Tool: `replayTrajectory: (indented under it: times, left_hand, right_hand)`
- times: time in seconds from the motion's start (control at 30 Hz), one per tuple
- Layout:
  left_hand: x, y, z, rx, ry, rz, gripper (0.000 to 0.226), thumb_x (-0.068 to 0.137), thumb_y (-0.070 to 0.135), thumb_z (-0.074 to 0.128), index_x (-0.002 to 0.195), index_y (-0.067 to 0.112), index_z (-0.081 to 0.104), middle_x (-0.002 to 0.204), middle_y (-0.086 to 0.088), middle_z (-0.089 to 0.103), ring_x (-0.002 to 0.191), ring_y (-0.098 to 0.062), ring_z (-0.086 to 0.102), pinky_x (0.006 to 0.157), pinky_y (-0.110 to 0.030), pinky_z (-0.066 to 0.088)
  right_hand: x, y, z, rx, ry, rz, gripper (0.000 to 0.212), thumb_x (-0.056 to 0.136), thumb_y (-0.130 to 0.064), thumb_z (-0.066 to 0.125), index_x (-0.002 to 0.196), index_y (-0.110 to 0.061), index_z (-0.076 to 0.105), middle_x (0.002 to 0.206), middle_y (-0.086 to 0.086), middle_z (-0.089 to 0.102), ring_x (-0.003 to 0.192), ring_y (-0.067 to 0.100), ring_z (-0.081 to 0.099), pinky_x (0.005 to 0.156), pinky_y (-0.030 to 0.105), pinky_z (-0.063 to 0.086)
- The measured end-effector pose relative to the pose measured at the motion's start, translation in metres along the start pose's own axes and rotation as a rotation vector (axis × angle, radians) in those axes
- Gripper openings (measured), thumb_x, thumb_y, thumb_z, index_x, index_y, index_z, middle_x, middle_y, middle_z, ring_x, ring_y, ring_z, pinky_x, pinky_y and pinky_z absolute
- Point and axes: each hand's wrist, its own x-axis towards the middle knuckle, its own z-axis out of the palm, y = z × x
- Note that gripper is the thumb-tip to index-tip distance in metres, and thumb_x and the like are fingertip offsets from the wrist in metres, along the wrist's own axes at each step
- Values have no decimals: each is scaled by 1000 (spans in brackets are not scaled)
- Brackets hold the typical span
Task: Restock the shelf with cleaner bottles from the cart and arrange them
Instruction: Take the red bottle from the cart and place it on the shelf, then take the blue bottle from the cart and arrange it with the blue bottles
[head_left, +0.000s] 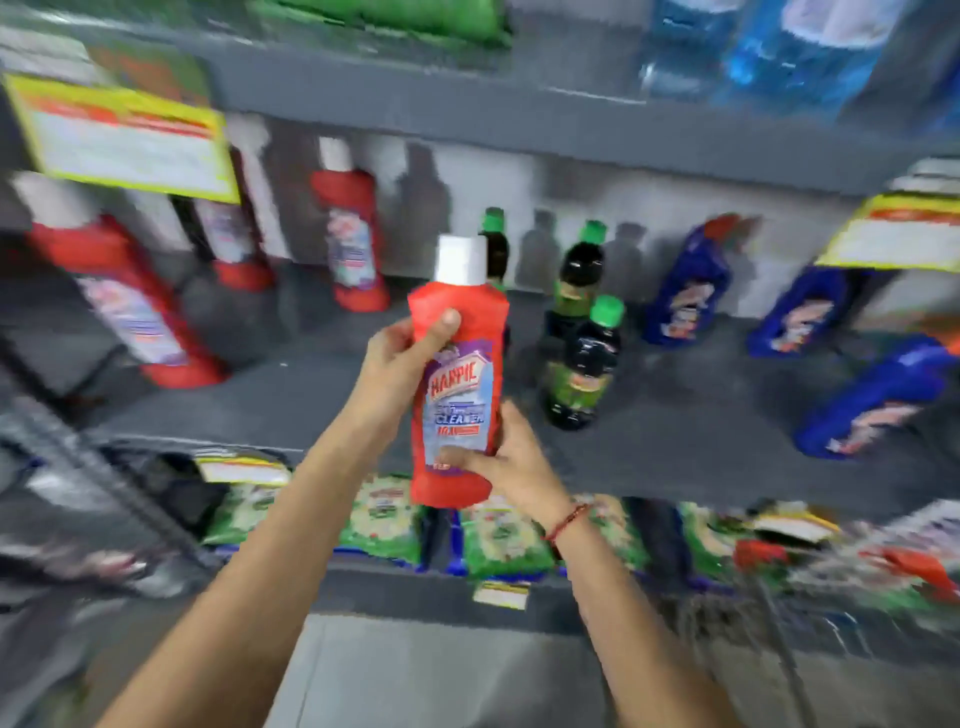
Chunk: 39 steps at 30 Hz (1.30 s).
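I hold a red cleaner bottle (467, 332) with a white cap upright in front of the grey shelf (291, 400). My left hand (402, 358) grips its upper body with the thumb across the front. My right hand (511, 460) clasps its lower part, thumb on the label. Three more red cleaner bottles (353, 239) stand on the shelf's left side, the nearest one (130, 306) leaning at the far left. The picture is blurred by motion.
Three dark bottles with green caps (584, 364) stand just right of the held bottle. Blue bottles (691, 291) fill the shelf's right side. Yellow price tags (124, 140) hang from the shelf above. Green packets (384, 514) line the lower shelf.
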Motion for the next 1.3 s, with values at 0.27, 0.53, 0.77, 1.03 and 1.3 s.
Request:
replayTrajectory:
  times: [0.27, 0.53, 0.77, 1.03, 1.3]
  left_hand:
    - [26, 25, -112, 19, 231, 124, 4, 84, 21, 63, 82, 21, 66, 65, 14, 74, 65, 0, 67, 62, -16, 54]
    - [51, 14, -150, 106, 221, 130, 8, 83, 27, 63, 89, 22, 61, 91, -3, 70, 78, -9, 70, 72, -25, 58]
    - [58, 6, -145, 121, 164, 175, 19, 73, 27, 71, 91, 25, 63, 86, 8, 74, 78, -6, 71, 66, -19, 56]
    - [28, -28, -125, -28, 651, 151, 28, 77, 29, 70, 100, 18, 58, 95, 2, 63, 83, -2, 59, 78, -15, 48]
    - [-59, -128, 30, 185, 197, -53, 20, 84, -3, 57, 85, 17, 57, 79, -6, 59, 71, -5, 58, 74, -21, 46]
  right_hand:
    - [89, -19, 101, -226, -87, -176, 66, 60, -14, 85, 116, -14, 51, 105, -8, 58, 96, 2, 55, 76, -4, 39]
    - [133, -9, 128, -308, -106, -94, 78, 62, -26, 84, 125, -12, 40, 118, 6, 64, 95, 9, 57, 73, 9, 48]
    - [135, -2, 126, -295, -41, -79, 73, 65, -27, 82, 125, -13, 44, 120, 8, 65, 107, 20, 61, 86, 28, 48]
    - [88, 10, 79, -378, 43, -38, 42, 71, -13, 77, 108, -3, 59, 112, 17, 66, 101, 29, 63, 90, 38, 52]
    - [-44, 34, -78, -226, 424, 117, 21, 77, -6, 71, 96, 0, 65, 91, 7, 66, 73, 6, 61, 67, 5, 47]
